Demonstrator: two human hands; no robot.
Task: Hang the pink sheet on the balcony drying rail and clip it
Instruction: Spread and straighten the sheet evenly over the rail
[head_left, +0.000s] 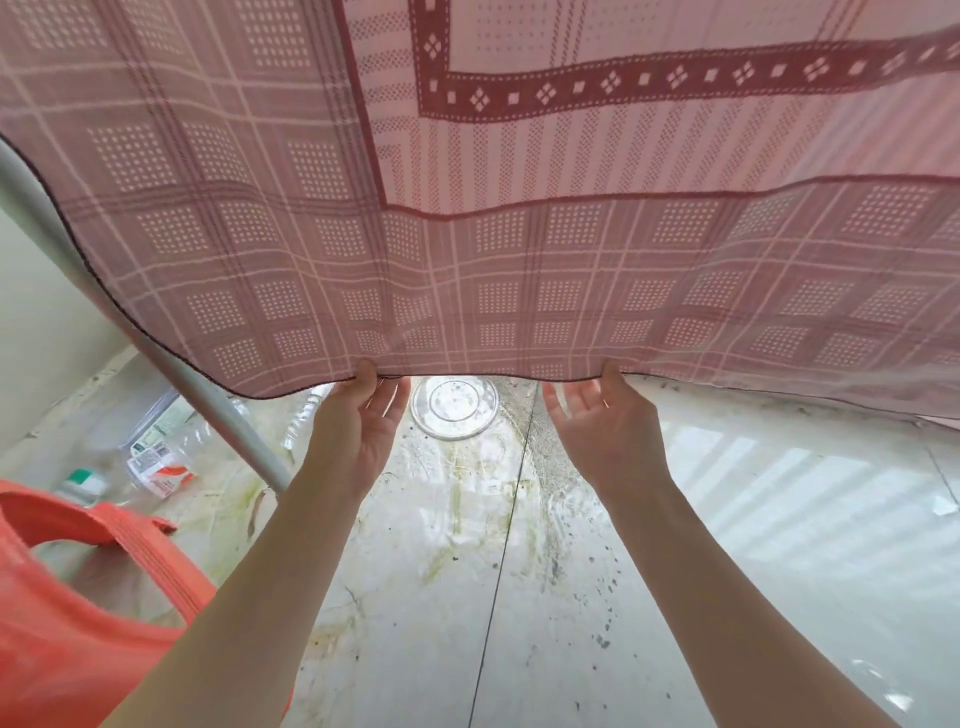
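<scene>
Stained pale balcony floor (519, 597) is seen from the head view beneath the pink sheet (467, 234), which is draped overhead. Its lower hem is pinched by the left hand (358, 431) and the right hand (608, 431). Spreading seems underway; no clips are seen yet.

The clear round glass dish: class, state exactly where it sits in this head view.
The glass dish lies on the floor at centre frame, just below the pink sheet hem, showing between the left hand and right hand.
</scene>
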